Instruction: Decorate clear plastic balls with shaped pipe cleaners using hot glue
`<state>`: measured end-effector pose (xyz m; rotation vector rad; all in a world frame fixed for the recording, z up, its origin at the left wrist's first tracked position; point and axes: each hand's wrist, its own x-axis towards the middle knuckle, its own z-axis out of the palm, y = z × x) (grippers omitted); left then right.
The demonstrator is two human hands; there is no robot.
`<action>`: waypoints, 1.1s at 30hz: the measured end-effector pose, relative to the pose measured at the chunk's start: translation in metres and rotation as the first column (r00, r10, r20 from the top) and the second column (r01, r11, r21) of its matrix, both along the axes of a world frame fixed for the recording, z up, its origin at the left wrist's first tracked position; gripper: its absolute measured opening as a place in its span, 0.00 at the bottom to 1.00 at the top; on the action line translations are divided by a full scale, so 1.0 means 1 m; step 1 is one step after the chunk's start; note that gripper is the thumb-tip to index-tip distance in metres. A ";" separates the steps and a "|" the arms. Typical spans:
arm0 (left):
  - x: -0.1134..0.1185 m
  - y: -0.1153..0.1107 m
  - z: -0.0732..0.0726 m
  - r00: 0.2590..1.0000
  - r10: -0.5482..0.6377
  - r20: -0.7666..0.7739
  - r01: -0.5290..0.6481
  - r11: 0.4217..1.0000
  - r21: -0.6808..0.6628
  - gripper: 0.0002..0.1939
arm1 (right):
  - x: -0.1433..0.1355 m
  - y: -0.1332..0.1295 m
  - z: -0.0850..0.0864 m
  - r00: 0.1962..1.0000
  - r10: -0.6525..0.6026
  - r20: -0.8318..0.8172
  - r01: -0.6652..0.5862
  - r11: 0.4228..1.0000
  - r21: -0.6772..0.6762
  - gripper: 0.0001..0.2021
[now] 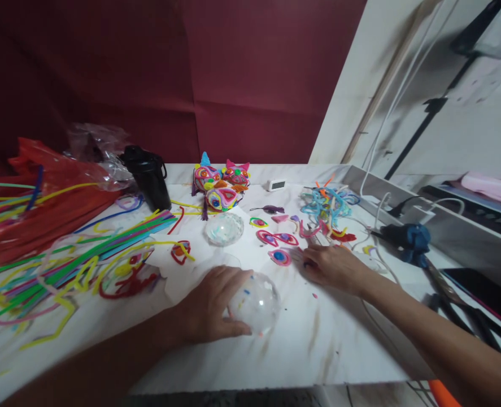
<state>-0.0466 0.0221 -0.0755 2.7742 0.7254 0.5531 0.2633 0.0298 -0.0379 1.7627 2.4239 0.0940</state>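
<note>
My left hand [218,305] is curled round the side of a clear plastic dome [258,302] with a few coloured specks on it, near the front of the white table. Further back and a little left sits another clear plastic dome [225,229]. My right hand [329,265] rests low on the table with its fingers drawn together; what they hold, if anything, is too small to make out. Just left of it lies a pink and blue coiled oval [279,258]. Similar red, pink and purple coiled pieces [277,238] and a green-rimmed one [258,222] lie behind.
Several decorated colourful balls [220,198] stand at the back beside a small white digital display [276,185]. Pipe cleaners [101,254], a black bottle [148,178] and a red bag [51,203] are left. Blue scraps [329,203], white cables and a phone [483,294] are right.
</note>
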 end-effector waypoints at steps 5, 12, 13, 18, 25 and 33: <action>0.000 0.000 0.001 1.000 -0.005 0.004 0.005 1.000 -0.004 0.45 | 0.001 -0.002 -0.002 1.000 0.016 0.013 -0.016 0.998 0.054 0.09; 0.000 0.001 -0.008 1.000 0.007 0.022 -0.006 1.000 -0.023 0.47 | 0.002 0.001 -0.020 0.994 0.108 -0.025 -0.096 0.952 0.291 0.14; 0.000 0.001 -0.008 1.000 0.011 0.022 -0.010 0.999 -0.031 0.47 | 0.002 0.002 -0.022 0.991 0.133 -0.027 -0.119 0.949 0.291 0.14; 0.001 -0.002 0.000 1.000 0.010 -0.003 -0.010 0.998 -0.054 0.47 | 0.003 -0.001 -0.025 0.975 0.221 -0.007 -0.213 0.948 0.238 0.16; 0.000 -0.003 -0.002 1.000 0.031 0.003 -0.031 0.999 -0.037 0.46 | 0.008 -0.007 -0.016 0.969 0.134 -0.206 -0.077 0.961 0.266 0.14; -0.002 -0.001 -0.009 0.999 0.015 0.033 -0.015 1.000 0.003 0.47 | -0.003 -0.013 0.004 0.912 0.064 -0.405 -0.008 0.990 0.140 0.13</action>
